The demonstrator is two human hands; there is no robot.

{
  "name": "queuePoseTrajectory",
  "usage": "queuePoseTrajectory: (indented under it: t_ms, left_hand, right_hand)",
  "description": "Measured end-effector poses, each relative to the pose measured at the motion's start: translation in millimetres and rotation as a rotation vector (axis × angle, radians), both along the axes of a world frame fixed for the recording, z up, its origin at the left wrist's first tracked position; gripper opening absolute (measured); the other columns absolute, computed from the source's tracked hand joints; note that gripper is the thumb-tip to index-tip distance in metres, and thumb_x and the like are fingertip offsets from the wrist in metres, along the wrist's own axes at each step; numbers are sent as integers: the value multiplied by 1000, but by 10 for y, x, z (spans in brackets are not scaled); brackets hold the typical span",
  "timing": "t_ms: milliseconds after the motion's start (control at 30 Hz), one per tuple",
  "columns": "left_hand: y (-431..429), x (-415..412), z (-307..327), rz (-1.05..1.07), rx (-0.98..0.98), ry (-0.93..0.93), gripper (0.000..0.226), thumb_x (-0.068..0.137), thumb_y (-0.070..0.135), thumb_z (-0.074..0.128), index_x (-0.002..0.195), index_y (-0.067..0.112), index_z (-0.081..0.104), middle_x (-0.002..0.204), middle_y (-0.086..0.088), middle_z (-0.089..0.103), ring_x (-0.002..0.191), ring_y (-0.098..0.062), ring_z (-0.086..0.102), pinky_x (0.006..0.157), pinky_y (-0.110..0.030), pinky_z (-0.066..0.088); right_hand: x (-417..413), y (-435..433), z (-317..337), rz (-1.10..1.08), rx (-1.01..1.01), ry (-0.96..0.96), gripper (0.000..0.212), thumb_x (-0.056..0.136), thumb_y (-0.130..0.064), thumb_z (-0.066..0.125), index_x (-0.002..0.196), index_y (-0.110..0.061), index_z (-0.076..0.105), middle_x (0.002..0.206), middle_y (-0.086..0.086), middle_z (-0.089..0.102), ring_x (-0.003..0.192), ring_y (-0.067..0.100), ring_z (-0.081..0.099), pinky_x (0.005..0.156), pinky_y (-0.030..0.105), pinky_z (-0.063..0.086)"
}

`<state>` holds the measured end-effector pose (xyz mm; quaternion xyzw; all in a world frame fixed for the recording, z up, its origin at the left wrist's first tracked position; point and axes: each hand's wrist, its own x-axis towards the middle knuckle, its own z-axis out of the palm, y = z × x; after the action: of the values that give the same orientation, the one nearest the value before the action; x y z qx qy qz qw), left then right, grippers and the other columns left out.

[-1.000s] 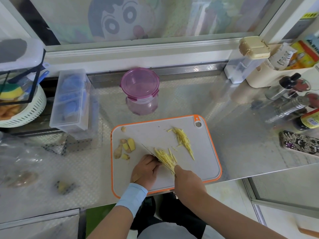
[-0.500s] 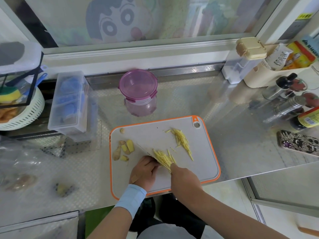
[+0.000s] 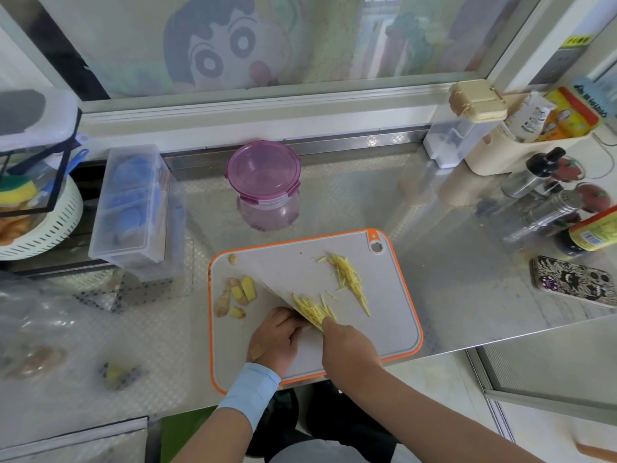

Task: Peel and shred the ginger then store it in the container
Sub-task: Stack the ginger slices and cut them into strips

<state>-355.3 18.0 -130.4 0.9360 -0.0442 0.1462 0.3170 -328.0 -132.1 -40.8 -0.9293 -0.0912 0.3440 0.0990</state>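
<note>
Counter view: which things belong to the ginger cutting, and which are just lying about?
In the job: cutting board, knife gripped by the right hand, left hand beside the blade, ginger shreds, ginger pieces, purple-lidded container.
Lying about: phone, clear storage box, white colander, sauce bottle, metal shaker.

We see a bright scene, lit by daylight through the frosted window [image 3: 300, 38] at the back. The steel tabletop [image 3: 467, 289] gives off soft glare and hazy reflections of the bottles [image 3: 534, 175] on the right. Shadows are faint. The ginger shreds [image 3: 349, 282] in the middle look fairly sharp, while the wide lens bends straight edges and smears the plastic bag [image 3: 36, 315] at the left edge.
</note>
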Motion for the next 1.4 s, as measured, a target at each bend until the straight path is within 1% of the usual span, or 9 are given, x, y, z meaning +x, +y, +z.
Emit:
queuePoseTrajectory:
  t_ms: [167,267,400,467,567,800,1000,1300,1400]
  left_hand:
    - [-6,10,-11,26,30,-17,27,84,20,50,78,15,75,87,1,69,94,-12,53,79,-16,41]
    - [-26,-6,18,34,22,-18,26,83,19,50,77,15,75,87,1,68,94,-11,53,76,-15,40]
    - [-3,-11,-19,16,7,8,25,85,20,51,79,16,75,88,2,68,94,-12,54,73,-18,43]
    - [5,-6,-33,17,10,16,25,85,21,51,80,16,75,89,3,68,94,-12,54,73,-20,44]
    - [-7,-7,-18,23,11,41,26,86,23,50,80,19,75,89,5,67,93,-11,53,71,-19,43]
    - [-24,-18,-27,54,22,34,28,83,23,49,76,17,75,86,3,67,92,-10,51,75,-17,41]
    - [-58,-22,0,90,-8,47,28,84,25,49,77,18,75,87,4,66,91,-8,52,72,-14,39]
    - [-40,-42,-49,61,13,89,29,82,26,48,86,19,76,93,5,67,96,-8,50,77,-15,39]
    - [-21,-30,-55,39,41,53,29,81,24,47,82,19,76,90,4,68,94,-9,50,75,-17,40]
  right_hand:
    - [-117,-146,24,10,-2,-25,26,91,-1,43,108,-20,38,75,1,47,63,18,48,55,34,44]
    - [-164,-177,-12,29,-10,-39,36,90,0,45,121,-17,39,75,-1,44,63,16,47,49,29,37]
    - [-77,-39,-16,33,-22,-15,30,91,0,44,113,-18,39,73,0,42,69,22,50,59,32,44]
    - [-28,40,8,14,-15,-8,23,92,-1,43,105,-19,38,78,2,48,73,26,52,63,33,46]
    - [0,71,18,8,-9,-8,22,93,-3,44,109,-19,42,89,6,55,79,26,57,66,32,48]
    - [-142,-70,80,8,-1,-13,25,90,0,41,99,-22,32,77,1,47,72,24,52,57,33,42]
    - [-140,-92,69,7,-23,-39,39,90,1,43,124,-16,40,81,2,48,75,24,52,63,33,44]
    - [-58,70,57,18,12,-70,16,94,-4,41,103,-18,40,86,3,49,76,24,51,65,31,43]
    - [-100,6,57,15,15,-73,20,92,-3,42,101,-20,39,82,1,48,75,23,52,64,32,45]
